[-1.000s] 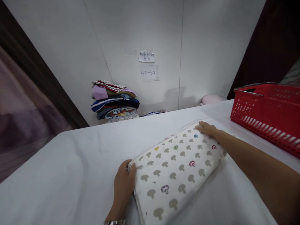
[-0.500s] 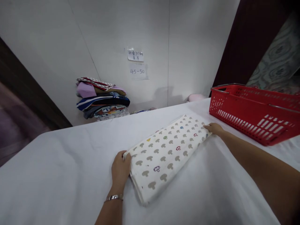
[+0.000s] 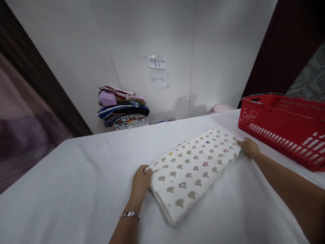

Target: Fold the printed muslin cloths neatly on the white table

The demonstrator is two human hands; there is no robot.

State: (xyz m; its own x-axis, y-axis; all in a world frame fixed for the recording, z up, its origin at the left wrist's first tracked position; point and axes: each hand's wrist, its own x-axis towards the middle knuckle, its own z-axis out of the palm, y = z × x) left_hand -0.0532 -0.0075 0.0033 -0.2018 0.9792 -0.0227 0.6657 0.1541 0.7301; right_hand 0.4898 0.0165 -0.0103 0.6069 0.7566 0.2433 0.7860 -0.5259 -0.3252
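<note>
A folded white cloth (image 3: 195, 169) printed with grey mushrooms and a few coloured ones lies slantwise on the white-covered table (image 3: 81, 189). My left hand (image 3: 141, 181) pinches its near-left corner, thumb on top and fingers curled at the edge. At the far-right end, my right hand (image 3: 248, 147) grips the opposite short edge between thumb and fingers. Layers of the fold show along the cloth's left end. The fingers under the cloth are partly hidden.
A red plastic basket (image 3: 276, 125) with metal handles stands on the right. Beyond the table's far edge is a stack of folded fabrics (image 3: 123, 106) against the wall. Two paper notes (image 3: 158, 79) hang there. A pinkish curtain (image 3: 27, 128) hangs at left.
The view has turned slightly left, so everything appears shifted right. Both hands keep hold of the cloth's ends, and its folded shape looks much the same.
</note>
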